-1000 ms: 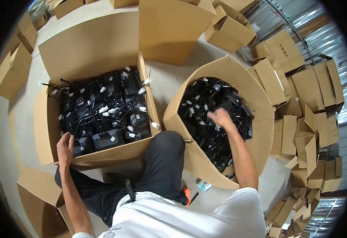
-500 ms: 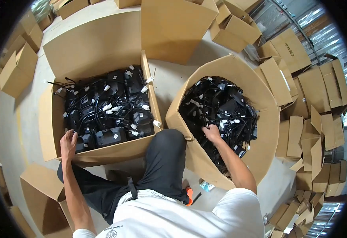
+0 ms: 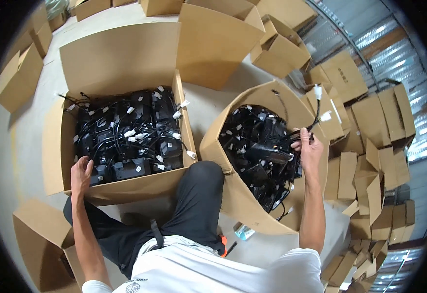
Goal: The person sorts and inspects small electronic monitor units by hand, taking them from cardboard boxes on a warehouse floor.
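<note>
My right hand point(image 3: 307, 145) is closed around black cables point(image 3: 316, 119) above the right-hand carton. White plugs point(image 3: 325, 116) stick up from the cables beyond my fingers. Just left of this hand, a glossy black part point(image 3: 270, 153) hangs over the pile; whether these cables run to it I cannot tell. My left hand point(image 3: 81, 171) rests at the near left corner of the left-hand carton point(image 3: 125, 193), fingers loosely bent and apart, holding nothing. Beside it sits a black unit point(image 3: 131, 169) among several similar ones set in rows, with cables and white plugs lying over them.
The right-hand carton point(image 3: 243, 198) has bulging walls and a jumbled heap of black parts point(image 3: 255, 173). Raised flaps point(image 3: 121, 56) stand behind the left carton. An opened carton point(image 3: 40, 229) lies at lower left. Stacked empty cartons point(image 3: 386, 117) line the right side. A small blue-white packet point(image 3: 244, 232) lies on the floor.
My right hand has risen out of the heap and moved right, lifting cables with white plugs. The glossy black part has come into view on top. My left hand has barely moved.
</note>
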`<action>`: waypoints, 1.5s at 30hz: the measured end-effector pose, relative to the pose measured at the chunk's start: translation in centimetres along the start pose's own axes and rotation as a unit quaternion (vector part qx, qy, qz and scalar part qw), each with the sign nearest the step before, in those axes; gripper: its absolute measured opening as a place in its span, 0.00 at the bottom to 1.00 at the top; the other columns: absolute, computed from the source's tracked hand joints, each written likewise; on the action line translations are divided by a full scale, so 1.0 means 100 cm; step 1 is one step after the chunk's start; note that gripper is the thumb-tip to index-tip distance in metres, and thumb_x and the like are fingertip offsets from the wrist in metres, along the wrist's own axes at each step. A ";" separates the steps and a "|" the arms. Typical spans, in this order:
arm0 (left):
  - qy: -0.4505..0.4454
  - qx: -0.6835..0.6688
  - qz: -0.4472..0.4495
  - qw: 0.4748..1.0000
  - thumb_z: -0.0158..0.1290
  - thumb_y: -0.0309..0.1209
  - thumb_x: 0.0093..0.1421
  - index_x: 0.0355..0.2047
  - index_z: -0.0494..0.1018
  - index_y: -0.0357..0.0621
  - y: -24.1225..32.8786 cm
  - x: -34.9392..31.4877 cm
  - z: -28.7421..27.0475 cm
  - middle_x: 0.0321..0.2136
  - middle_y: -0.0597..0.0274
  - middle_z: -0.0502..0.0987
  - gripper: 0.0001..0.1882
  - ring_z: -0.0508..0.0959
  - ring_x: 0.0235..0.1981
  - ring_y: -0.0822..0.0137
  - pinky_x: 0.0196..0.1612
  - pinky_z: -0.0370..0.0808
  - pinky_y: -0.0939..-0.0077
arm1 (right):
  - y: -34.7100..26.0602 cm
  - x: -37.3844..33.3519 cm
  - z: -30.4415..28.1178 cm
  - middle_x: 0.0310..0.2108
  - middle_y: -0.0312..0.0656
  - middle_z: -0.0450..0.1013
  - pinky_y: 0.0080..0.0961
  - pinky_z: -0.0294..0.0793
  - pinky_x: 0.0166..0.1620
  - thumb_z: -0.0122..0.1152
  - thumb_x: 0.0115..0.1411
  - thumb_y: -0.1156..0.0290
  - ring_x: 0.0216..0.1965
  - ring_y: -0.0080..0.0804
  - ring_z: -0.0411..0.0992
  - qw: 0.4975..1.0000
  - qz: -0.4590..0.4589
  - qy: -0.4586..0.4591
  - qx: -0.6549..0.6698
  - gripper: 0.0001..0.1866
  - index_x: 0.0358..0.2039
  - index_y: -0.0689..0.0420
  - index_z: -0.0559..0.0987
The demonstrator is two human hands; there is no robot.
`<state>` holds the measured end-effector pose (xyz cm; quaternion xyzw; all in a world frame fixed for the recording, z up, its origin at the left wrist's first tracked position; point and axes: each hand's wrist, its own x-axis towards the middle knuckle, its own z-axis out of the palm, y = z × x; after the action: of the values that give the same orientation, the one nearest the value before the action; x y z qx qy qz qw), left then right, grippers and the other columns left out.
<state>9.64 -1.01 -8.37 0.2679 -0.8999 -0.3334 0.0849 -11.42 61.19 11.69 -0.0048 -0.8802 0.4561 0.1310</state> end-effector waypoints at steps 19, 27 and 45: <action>-0.307 -0.633 0.132 0.699 0.68 0.34 0.54 0.64 0.64 0.34 0.215 -0.100 0.108 0.60 0.48 0.72 0.41 0.70 0.63 0.58 0.66 0.66 0.60 | -0.237 -0.052 0.048 0.33 0.51 0.81 0.22 0.76 0.24 0.55 0.71 0.59 0.20 0.29 0.76 0.943 -0.151 -0.037 0.295 0.18 0.36 0.64 0.80; -0.232 -0.850 0.033 0.471 0.66 0.31 0.58 0.58 0.69 0.38 0.227 -0.103 0.063 0.54 0.61 0.76 0.29 0.75 0.55 0.63 0.62 0.70 0.64 | -0.215 -0.076 0.127 0.36 0.54 0.80 0.25 0.82 0.30 0.57 0.70 0.61 0.25 0.31 0.80 0.892 -0.065 -0.212 0.395 0.17 0.41 0.65 0.79; -0.257 -0.725 -0.148 0.621 0.56 0.49 0.66 0.50 0.74 0.35 0.160 -0.089 0.027 0.43 0.57 0.81 0.27 0.81 0.43 0.68 0.48 0.80 0.70 | -0.167 -0.114 0.195 0.53 0.53 0.75 0.39 0.75 0.57 0.69 0.45 0.78 0.55 0.50 0.74 0.730 -0.619 -0.285 -0.042 0.26 0.49 0.60 0.79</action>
<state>9.43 15.43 0.19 0.1529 -0.2995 -0.9412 -0.0337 -3.09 34.32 11.82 0.6662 -0.7022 0.2164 0.1273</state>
